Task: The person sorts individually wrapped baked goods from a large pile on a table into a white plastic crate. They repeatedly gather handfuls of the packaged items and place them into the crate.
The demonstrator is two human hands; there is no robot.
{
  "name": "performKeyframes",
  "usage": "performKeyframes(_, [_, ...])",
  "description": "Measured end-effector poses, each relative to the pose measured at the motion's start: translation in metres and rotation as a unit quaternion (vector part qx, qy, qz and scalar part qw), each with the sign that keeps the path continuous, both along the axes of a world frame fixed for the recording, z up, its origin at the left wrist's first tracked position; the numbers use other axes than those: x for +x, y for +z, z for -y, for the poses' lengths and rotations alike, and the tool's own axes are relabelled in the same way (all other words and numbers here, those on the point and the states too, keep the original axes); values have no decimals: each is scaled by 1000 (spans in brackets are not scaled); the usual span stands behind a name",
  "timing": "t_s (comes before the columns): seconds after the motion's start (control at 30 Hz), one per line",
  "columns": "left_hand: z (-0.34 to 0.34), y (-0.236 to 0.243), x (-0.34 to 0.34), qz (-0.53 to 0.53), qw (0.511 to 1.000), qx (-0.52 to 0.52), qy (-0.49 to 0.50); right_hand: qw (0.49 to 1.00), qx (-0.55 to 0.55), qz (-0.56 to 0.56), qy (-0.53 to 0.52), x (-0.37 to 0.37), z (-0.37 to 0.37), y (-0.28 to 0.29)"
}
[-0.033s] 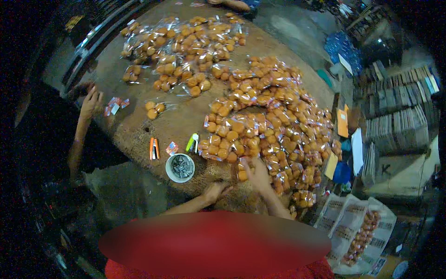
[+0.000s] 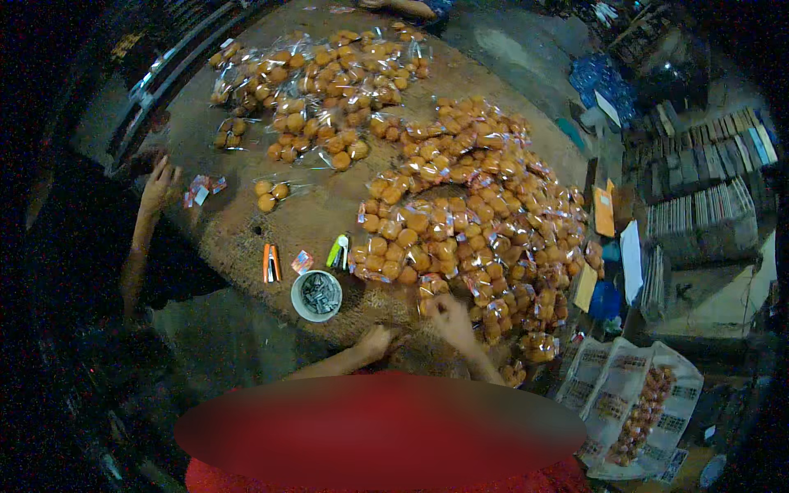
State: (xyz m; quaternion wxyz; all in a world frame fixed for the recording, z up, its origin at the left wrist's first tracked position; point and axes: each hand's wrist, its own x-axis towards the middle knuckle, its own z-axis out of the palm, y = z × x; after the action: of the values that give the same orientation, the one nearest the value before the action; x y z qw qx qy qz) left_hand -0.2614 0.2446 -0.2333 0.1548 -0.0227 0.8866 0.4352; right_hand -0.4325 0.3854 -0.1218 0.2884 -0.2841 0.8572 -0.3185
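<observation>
Dimly lit grey floor (image 2: 514, 70)

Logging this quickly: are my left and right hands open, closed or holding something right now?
Left hand: cannot tell whether it's open, closed or holding anything.
Right hand: curled at a bag of buns; cannot tell whether it grips it.

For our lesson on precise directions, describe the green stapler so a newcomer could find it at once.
On the brown table, the larger heap of bagged buns fills the right side. By that heap's left edge, just beyond the pale bowl of grey pieces, lies the green stapler. Its bright lime colour sets it apart from the orange stapler farther left.
</observation>
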Motion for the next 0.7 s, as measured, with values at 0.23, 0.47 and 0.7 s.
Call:
performKeyframes(0.23, [-25,-19,53,91,956,-40,-277,930,49,363,39,150,-181,-109])
performKeyframes(0.47, [-82,-46,74,289,881,-90,-365,912,-49,384,135,217,-232,-199])
performKeyframes(0.7, [-125,-46,116,339,871,-130,-331,918,45,347,186,252,-223,-242])
